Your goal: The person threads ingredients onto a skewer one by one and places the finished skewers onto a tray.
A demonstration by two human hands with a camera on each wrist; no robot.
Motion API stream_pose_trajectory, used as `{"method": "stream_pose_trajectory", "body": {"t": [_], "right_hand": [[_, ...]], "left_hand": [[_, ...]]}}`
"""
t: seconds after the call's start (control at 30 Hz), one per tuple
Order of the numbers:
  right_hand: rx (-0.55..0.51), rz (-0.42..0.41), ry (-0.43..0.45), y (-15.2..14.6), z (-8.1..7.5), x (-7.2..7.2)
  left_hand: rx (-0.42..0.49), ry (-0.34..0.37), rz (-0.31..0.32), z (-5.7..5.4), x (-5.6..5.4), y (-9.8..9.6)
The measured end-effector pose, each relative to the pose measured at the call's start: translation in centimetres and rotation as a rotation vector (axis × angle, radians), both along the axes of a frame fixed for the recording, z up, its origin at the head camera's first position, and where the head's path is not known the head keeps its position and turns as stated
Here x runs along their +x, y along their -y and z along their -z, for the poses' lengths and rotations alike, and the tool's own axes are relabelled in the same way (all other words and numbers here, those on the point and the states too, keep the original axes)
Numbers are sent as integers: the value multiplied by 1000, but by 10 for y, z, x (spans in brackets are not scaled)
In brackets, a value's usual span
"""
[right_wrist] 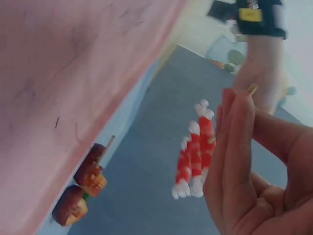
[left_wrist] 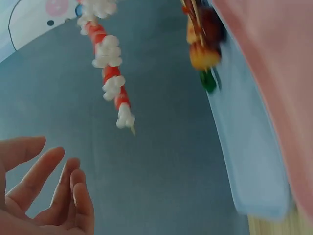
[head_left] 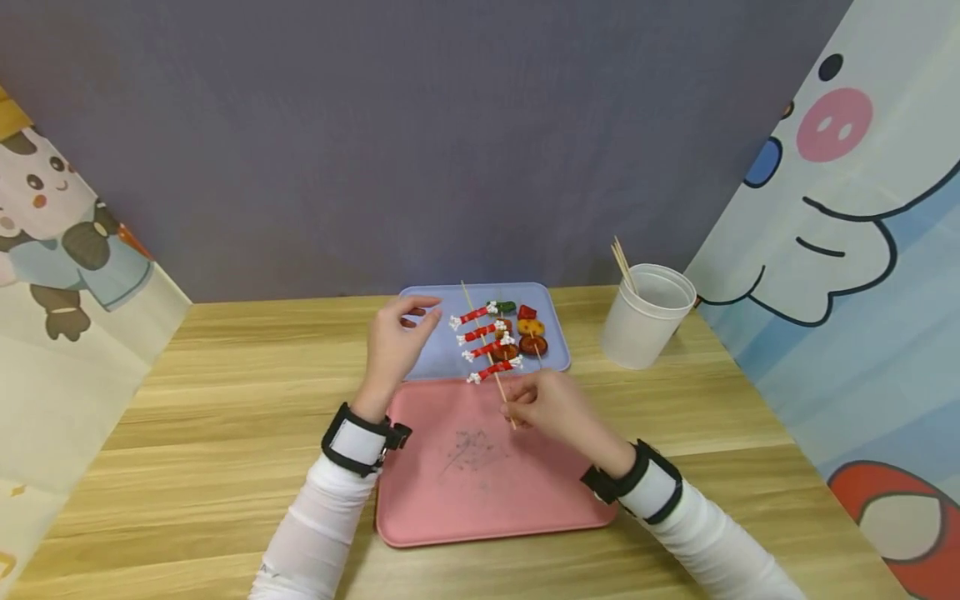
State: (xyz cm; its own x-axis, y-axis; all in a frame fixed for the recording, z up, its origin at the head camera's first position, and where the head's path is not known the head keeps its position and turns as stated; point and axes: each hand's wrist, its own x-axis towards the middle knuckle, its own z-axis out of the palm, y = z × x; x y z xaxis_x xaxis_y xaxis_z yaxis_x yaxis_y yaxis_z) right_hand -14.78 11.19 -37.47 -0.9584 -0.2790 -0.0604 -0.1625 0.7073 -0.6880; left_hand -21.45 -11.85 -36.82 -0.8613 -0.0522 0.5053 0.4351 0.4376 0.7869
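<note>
My right hand (head_left: pixel 551 408) pinches the lower end of a bamboo skewer (head_left: pixel 507 402) between thumb and fingers. Threaded crosswise on it are several red pieces with white knobbly ends (head_left: pixel 482 335), also in the left wrist view as a red and white row (left_wrist: pixel 111 73). The skewer is held up in the air, over where the two trays meet. To its left hovers my left hand (head_left: pixel 396 342), fingers relaxed and slightly bent; the left wrist view shows these fingers (left_wrist: pixel 61 191) apart from the skewer, holding nothing.
Behind the held skewer, a blue tray (head_left: pixel 431 362) bears two skewers of toy food (head_left: pixel 531 327) in brown, yellow, red and green. Nearer lies a pink tray (head_left: pixel 495 500) with dark marks. A white tub (head_left: pixel 637 333) at the right holds several bare sticks (head_left: pixel 621 262).
</note>
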Motion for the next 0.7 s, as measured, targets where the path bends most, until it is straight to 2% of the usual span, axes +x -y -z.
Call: {"method": "stream_pose_trajectory", "body": {"t": [0.13,0.37,0.47,0.7], "right_hand": [[29,5,-17,13,3,-21],[92,-10,-55,29,12,-52],[120,-16,-47,34,16,-61],[185,-33,-12,44,25,-77]], "left_hand": [[3,-30,-82,1,6,24],[-73,-47,-184,8,20,64],[-110,-48,-218,13,26,79],[-161,0,-290,20,39,107]]}}
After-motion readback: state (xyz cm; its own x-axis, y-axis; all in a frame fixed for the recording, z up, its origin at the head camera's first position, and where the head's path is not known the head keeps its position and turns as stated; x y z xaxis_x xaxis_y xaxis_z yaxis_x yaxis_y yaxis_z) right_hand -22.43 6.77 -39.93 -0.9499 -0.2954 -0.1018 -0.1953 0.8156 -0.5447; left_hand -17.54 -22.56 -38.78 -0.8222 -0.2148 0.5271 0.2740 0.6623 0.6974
